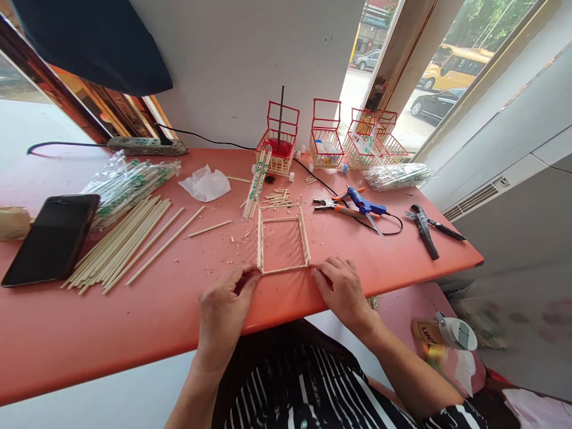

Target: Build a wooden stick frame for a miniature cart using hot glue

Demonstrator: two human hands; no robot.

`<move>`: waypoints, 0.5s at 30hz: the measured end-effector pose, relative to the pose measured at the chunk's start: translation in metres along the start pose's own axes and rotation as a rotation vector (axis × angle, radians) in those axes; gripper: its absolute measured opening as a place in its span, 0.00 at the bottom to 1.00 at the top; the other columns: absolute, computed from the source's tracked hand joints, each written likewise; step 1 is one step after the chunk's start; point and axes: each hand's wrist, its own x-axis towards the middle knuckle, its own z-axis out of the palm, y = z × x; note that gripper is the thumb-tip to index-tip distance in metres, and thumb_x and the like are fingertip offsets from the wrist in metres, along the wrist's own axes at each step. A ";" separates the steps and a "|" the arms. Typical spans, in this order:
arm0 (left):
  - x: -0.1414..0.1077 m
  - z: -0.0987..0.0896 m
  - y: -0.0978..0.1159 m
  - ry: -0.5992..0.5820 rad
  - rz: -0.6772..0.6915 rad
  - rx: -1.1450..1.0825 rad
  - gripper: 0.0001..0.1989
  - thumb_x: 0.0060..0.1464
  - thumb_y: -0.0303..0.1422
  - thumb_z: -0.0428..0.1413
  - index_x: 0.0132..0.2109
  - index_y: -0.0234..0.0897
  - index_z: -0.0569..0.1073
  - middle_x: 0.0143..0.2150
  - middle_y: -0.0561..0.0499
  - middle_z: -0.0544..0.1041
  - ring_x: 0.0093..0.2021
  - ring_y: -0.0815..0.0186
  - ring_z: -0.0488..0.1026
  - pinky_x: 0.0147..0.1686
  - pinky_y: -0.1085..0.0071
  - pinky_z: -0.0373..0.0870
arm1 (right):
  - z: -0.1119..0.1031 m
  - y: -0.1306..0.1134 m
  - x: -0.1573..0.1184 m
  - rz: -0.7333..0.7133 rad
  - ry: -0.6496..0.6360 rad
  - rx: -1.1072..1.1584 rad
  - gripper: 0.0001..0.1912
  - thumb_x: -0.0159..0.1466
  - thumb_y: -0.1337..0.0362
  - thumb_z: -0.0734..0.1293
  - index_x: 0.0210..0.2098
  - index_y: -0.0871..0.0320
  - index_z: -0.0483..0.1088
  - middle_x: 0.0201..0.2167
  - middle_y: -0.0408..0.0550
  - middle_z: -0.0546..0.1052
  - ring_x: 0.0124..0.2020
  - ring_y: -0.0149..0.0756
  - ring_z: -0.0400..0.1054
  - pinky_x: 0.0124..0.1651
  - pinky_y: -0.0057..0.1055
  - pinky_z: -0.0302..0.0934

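A small open frame of pale wooden sticks point(286, 270) sits on the orange-red table point(179, 310), with ladder-like sides standing up left and right. My left hand point(226, 304) pinches its near left corner between thumb and forefinger. At the near right corner, my right hand point(344, 292) grips in the same way, the other fingers curled. Short cut stick pieces point(277, 197) and crumbs lie just beyond the frame. Paper-wrapped chopsticks point(257, 182) lean toward a finished red-edged cart point(279, 146) behind it.
Loose sticks point(120, 244), wrapped chopsticks point(134, 185) and a phone point(51, 238) lie left. On the right are a blue glue gun point(364, 201) with its cord, orange-handled pliers point(326, 204) and black-handled pliers point(424, 229). More carts point(326, 140) line the wall.
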 end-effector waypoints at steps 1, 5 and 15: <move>0.000 0.000 0.001 0.000 -0.034 -0.007 0.12 0.57 0.43 0.57 0.38 0.43 0.80 0.34 0.53 0.82 0.33 0.63 0.79 0.39 0.70 0.74 | 0.001 0.000 0.000 0.003 0.001 0.007 0.10 0.72 0.68 0.63 0.41 0.56 0.77 0.35 0.47 0.79 0.37 0.38 0.70 0.45 0.36 0.54; 0.000 -0.001 0.004 0.010 -0.178 -0.081 0.13 0.52 0.45 0.60 0.40 0.43 0.77 0.38 0.52 0.84 0.38 0.61 0.82 0.40 0.69 0.76 | 0.002 0.002 -0.001 0.012 0.002 0.039 0.10 0.72 0.68 0.63 0.40 0.56 0.77 0.34 0.46 0.79 0.37 0.38 0.71 0.44 0.36 0.54; 0.001 -0.003 0.009 -0.006 -0.262 -0.125 0.15 0.48 0.44 0.61 0.41 0.44 0.72 0.37 0.52 0.83 0.38 0.61 0.82 0.41 0.67 0.78 | 0.007 0.001 -0.003 -0.008 0.050 0.093 0.10 0.72 0.67 0.63 0.38 0.56 0.77 0.33 0.46 0.79 0.36 0.37 0.70 0.44 0.35 0.53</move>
